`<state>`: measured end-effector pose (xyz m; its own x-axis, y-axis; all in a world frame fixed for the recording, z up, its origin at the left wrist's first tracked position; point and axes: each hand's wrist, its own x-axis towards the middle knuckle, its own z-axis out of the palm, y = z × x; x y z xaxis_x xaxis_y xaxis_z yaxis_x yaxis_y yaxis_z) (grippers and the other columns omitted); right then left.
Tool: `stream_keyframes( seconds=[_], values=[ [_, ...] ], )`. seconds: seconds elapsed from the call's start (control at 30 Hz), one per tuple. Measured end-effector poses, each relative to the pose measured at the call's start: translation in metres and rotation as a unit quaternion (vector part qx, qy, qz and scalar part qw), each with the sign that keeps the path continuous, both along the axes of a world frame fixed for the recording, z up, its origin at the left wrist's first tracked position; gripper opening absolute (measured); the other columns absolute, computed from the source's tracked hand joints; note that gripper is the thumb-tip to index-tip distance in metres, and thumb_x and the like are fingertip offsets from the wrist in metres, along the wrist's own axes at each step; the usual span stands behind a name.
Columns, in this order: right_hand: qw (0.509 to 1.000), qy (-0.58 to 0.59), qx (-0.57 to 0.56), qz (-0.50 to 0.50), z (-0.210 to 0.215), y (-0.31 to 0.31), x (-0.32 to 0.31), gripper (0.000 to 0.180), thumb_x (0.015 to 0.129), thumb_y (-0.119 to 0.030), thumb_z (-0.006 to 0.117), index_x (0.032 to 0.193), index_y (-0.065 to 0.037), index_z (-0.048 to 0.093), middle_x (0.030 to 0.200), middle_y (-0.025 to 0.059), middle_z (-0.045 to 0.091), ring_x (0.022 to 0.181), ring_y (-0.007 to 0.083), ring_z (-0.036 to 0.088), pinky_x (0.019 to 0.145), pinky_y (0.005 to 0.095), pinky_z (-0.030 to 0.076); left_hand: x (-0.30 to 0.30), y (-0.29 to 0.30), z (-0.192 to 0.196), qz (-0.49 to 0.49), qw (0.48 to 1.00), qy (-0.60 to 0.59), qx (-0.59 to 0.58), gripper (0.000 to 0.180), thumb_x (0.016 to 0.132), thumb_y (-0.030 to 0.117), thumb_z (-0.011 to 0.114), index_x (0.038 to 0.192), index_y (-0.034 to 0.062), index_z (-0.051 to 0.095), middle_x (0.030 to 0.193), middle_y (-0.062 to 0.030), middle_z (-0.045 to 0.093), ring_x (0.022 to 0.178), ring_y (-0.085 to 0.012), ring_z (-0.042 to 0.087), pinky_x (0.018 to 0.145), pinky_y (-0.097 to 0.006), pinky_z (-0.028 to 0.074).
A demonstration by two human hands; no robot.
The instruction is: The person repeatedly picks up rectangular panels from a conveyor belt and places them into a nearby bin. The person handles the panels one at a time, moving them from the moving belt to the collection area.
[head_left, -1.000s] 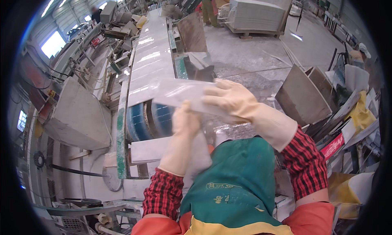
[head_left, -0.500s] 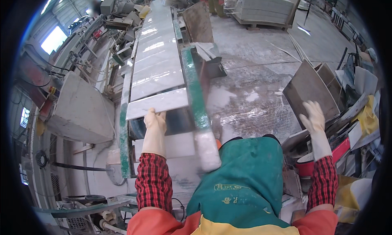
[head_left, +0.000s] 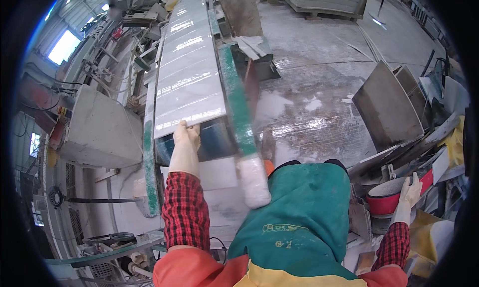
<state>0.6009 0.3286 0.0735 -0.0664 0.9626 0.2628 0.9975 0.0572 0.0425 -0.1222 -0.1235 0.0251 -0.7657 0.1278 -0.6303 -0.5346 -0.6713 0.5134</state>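
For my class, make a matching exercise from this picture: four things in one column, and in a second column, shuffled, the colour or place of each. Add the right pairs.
Things
1. left hand
2. right hand
3. apron
4. conveyor rail

Descriptions
A. green, worn over the person's chest
B. rests on the near end of the pale stone slab
C. out at the far right, beside the red basin
D. long green strip along the slab's right side

Pairs: 1-B, 2-C, 3-A, 4-D
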Motion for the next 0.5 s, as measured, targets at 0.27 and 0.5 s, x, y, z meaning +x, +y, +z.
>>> stream_keyframes(
  seconds=[0.27,0.5],
  values=[
    [1.000,-0.003,0.016,0.010,0.004,-0.014,-0.015,0.047,0.096,-0.034,0.057,0.139,-0.014,0.057,0.141,0.0095,0.058,0.138,0.0381,0.042,0.117,0.0417,0.032,0.005,-0.003,0.005,0.036,0.994,0.052,0.085,0.045,0.106,0.022,0.040,0.144,-0.0036,0.037,0.149,-0.0173,0.044,0.137,-0.0377,0.042,0.112,-0.057,0.040],
    [0.999,-0.034,0.025,0.016,0.005,-0.025,-0.016,0.046,0.096,-0.034,0.057,0.138,-0.014,0.057,0.140,0.0092,0.058,0.137,0.0380,0.043,0.117,0.0417,0.032,0.013,0.018,0.020,0.080,0.994,0.058,0.045,0.044,0.106,0.020,0.040,0.144,-0.0029,0.036,0.148,-0.0202,0.044,0.137,-0.0380,0.042,0.112,-0.058,0.041]
  ],
)
